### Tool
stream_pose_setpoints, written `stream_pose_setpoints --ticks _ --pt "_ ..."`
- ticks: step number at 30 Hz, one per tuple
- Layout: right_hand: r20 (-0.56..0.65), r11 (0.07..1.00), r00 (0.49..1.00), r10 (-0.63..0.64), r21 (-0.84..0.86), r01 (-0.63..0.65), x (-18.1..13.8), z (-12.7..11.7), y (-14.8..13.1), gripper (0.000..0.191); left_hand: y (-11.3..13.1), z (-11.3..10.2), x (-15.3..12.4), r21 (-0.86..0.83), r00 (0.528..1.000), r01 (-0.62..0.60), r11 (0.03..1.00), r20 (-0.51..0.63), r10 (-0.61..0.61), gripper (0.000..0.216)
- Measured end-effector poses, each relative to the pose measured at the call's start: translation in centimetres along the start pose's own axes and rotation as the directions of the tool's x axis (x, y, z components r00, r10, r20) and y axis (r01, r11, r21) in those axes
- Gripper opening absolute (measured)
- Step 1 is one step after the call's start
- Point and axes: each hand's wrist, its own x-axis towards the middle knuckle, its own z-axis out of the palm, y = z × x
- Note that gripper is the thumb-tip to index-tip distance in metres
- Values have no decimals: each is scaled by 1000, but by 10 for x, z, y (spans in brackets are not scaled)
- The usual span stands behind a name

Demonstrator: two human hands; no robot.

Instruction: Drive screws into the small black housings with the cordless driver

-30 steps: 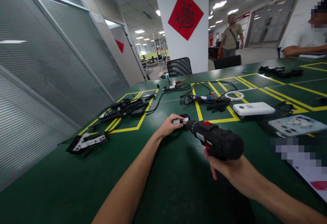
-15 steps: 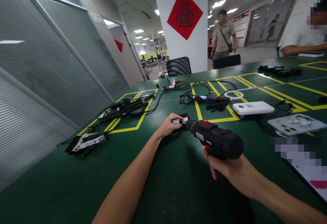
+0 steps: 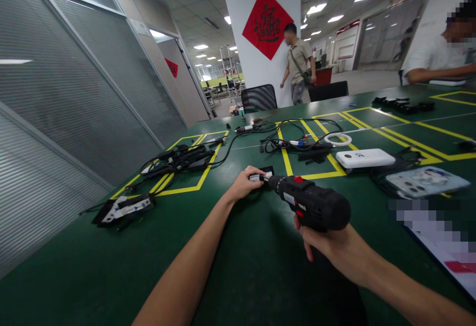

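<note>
A black cordless drill [image 3: 312, 202] is gripped by its handle in my right hand [image 3: 323, 241], its chuck pointing away and to the left. The bit end meets a small black and silver part [image 3: 267, 173] on the green table. My left hand [image 3: 245, 184] is closed around that part and presses it down; its exact kind is hard to make out. The contact between bit and part is mostly hidden by the chuck and my fingers.
Black cables and adapters [image 3: 182, 160] lie left inside yellow tape. More cables [image 3: 297, 143], a white ring [image 3: 337, 140], a white power bank [image 3: 364, 158] and a phone [image 3: 427, 182] lie right. One person [image 3: 299, 65] walks behind the table; another [image 3: 435, 63] sits far right.
The person in the background has walked left, now in front of the pillar. My hands, the drill and the small part keep nearly the same position; the view has shifted slightly.
</note>
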Motion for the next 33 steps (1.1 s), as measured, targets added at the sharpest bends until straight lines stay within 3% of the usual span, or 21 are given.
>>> stream_pose_setpoints --ticks 33 --pt "-5 998 999 -32 61 32 0 0 4 7 -2 0 0 -19 1000 4 1000 12 -4 30"
